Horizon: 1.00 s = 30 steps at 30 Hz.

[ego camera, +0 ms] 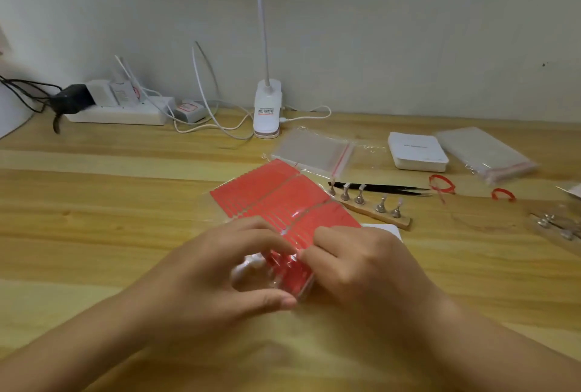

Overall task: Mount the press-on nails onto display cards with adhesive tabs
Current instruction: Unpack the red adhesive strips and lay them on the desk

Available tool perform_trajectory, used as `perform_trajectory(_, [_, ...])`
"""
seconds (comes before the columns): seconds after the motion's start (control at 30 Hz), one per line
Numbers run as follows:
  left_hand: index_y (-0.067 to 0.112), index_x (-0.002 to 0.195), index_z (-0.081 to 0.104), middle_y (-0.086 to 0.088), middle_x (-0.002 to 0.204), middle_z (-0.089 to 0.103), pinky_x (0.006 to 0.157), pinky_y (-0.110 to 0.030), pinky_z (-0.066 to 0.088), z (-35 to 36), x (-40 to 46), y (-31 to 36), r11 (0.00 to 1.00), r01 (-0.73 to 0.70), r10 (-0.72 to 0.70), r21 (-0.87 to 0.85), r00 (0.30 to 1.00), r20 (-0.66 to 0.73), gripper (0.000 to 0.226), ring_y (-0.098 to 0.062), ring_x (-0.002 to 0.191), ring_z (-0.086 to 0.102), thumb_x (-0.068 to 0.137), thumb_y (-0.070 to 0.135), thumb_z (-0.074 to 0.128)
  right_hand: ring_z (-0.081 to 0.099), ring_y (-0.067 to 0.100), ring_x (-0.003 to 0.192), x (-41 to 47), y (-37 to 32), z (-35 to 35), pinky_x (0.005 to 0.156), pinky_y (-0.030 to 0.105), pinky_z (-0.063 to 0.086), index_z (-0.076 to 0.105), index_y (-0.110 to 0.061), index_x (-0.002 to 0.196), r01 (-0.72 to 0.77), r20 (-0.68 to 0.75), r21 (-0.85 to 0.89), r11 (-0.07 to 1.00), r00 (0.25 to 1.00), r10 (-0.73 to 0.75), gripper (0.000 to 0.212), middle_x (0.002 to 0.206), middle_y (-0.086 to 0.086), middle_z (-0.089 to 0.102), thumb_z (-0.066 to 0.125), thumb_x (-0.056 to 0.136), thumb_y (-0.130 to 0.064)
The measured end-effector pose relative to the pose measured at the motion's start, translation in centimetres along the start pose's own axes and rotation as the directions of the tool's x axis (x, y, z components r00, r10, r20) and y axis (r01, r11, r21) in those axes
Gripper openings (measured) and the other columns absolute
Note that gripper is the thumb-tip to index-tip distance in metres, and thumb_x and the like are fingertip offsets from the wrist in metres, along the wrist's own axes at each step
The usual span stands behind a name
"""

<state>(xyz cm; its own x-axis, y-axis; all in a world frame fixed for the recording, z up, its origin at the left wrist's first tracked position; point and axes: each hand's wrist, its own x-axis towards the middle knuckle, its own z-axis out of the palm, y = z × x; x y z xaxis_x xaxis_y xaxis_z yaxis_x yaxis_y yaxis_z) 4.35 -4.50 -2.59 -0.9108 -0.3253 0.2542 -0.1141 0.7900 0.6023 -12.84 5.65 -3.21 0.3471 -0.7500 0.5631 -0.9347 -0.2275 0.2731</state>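
Observation:
A clear packet of red adhesive tab sheets (276, 196) lies on the wooden desk (110, 203) in front of me. My left hand (220, 269) and my right hand (361, 266) both pinch its near end, which is lifted and bent. A wooden strip (371, 207) with several metal nail stands sits just behind the packet. A stack of white display cards (416, 155) lies further back on the right. Part of a white card (385, 229) shows behind my right hand.
Black tweezers (386, 187) lie behind the stand strip. Clear zip bags (314, 152) (485, 154) flank the card stack, with red rubber bands (441, 184) nearby. A white clip lamp (267, 108), a power strip (116, 113) and cables line the wall.

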Motion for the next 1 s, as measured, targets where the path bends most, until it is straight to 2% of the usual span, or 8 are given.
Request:
perform_trajectory(0.1, [0.037, 0.099, 0.057, 0.016, 0.094, 0.058, 0.075, -0.034, 0.049, 1.0, -0.4, -0.3, 0.993, 0.089, -0.082, 0.077, 0.992, -0.093, 0.047, -0.004, 0.09, 0.058, 0.063, 0.068, 0.062, 0.04, 0.018, 0.038, 0.1, -0.2, 0.3, 0.043, 0.022, 0.015, 0.051, -0.015, 0.052, -0.057, -0.005, 0.019, 0.998, 0.998, 0.057, 0.033, 0.049, 0.0, 0.045, 0.081, 0.048, -0.003])
perform_trajectory(0.2, [0.039, 0.099, 0.053, 0.019, 0.092, 0.056, 0.072, -0.029, 0.047, 1.7, -0.4, -0.2, 0.979, 0.105, -0.085, 0.174, 0.989, -0.122, 0.046, 0.001, 0.086, 0.055, 0.063, 0.068, 0.056, 0.045, 0.02, 0.045, 0.4, -0.3, 0.3, 0.042, 0.025, 0.021, 0.05, -0.015, 0.054, -0.061, -0.028, 0.037, 0.997, 0.998, 0.062, 0.03, 0.052, 0.001, 0.048, 0.078, 0.053, -0.005])
perform_trajectory(0.33, [0.027, 0.091, 0.071, 0.018, 0.086, 0.059, 0.064, -0.028, 0.046, 1.6, -0.5, -0.1, 0.979, 0.092, -0.067, 0.18, 0.988, -0.14, 0.043, 0.0, 0.076, 0.056, 0.068, 0.06, 0.055, 0.047, 0.021, 0.05, 0.4, -0.2, 0.6, 0.039, 0.028, 0.033, 0.051, -0.015, 0.054, -0.068, -0.023, 0.082, 0.994, 0.997, 0.07, 0.025, 0.056, 0.001, 0.051, 0.074, 0.058, -0.004])
perform_trajectory(0.53, [0.027, 0.084, 0.075, 0.016, 0.082, 0.063, 0.052, -0.02, 0.043, 1.4, -0.8, -0.1, 0.959, 0.096, -0.063, 0.268, 0.99, -0.129, 0.038, 0.001, 0.066, 0.053, 0.072, 0.055, 0.052, 0.057, 0.02, 0.059, -0.2, 0.2, 0.0, 0.043, 0.03, 0.043, 0.068, -0.012, 0.065, -0.076, 0.187, 0.233, 0.969, 0.982, 0.032, 0.006, 0.068, 0.0, 0.061, 0.07, 0.07, -0.01])
perform_trajectory(0.7, [0.035, 0.087, 0.074, 0.021, 0.087, 0.06, 0.055, -0.023, 0.047, 0.6, -1.1, -0.7, 0.957, 0.119, -0.104, 0.265, 0.992, -0.069, 0.038, 0.004, 0.072, 0.053, 0.071, 0.061, 0.052, 0.055, 0.007, 0.094, -0.8, 0.9, -0.9, 0.068, 0.033, 0.05, 0.068, -0.024, 0.105, -0.282, 0.443, 0.451, 0.846, 0.894, 0.062, 0.04, 0.102, -0.011, 0.061, 0.034, 0.087, -0.033])
perform_trajectory(0.77, [0.037, 0.09, 0.072, 0.02, 0.088, 0.058, 0.059, -0.03, 0.048, 0.4, -1.1, -0.9, 0.969, 0.141, -0.133, 0.205, 0.99, -0.049, 0.038, 0.0, 0.074, 0.055, 0.072, 0.064, 0.053, 0.05, 0.001, 0.094, -0.4, 1.2, -0.4, 0.076, 0.024, 0.046, 0.068, -0.024, 0.106, -0.324, 0.446, 0.495, 0.807, 0.891, 0.084, 0.036, 0.1, -0.013, 0.061, 0.037, 0.091, -0.033])
perform_trajectory(0.87, [0.034, 0.093, 0.072, 0.015, 0.086, 0.059, 0.064, -0.032, 0.047, 0.5, -0.9, -1.1, 0.981, 0.165, -0.156, 0.097, 0.983, -0.092, 0.034, -0.007, 0.076, 0.058, 0.077, 0.059, 0.055, 0.045, 0.0, 0.081, 0.6, 1.5, 0.4, 0.068, 0.013, 0.035, 0.071, -0.022, 0.095, -0.356, 0.434, 0.504, 0.787, 0.892, 0.126, 0.016, 0.087, -0.015, 0.056, 0.056, 0.09, -0.025])
perform_trajectory(1.0, [0.026, 0.107, 0.069, 0.011, 0.098, 0.057, 0.08, -0.031, 0.046, 1.2, -0.9, -1.4, 0.957, 0.15, -0.125, 0.249, 0.986, -0.114, 0.049, -0.006, 0.093, 0.052, 0.076, 0.059, 0.05, 0.041, -0.001, 0.079, 0.7, 1.1, 1.0, 0.065, 0.012, 0.033, 0.069, -0.026, 0.089, -0.395, 0.43, 0.472, 0.788, 0.884, 0.185, 0.01, 0.082, -0.014, 0.053, 0.059, 0.087, -0.031])
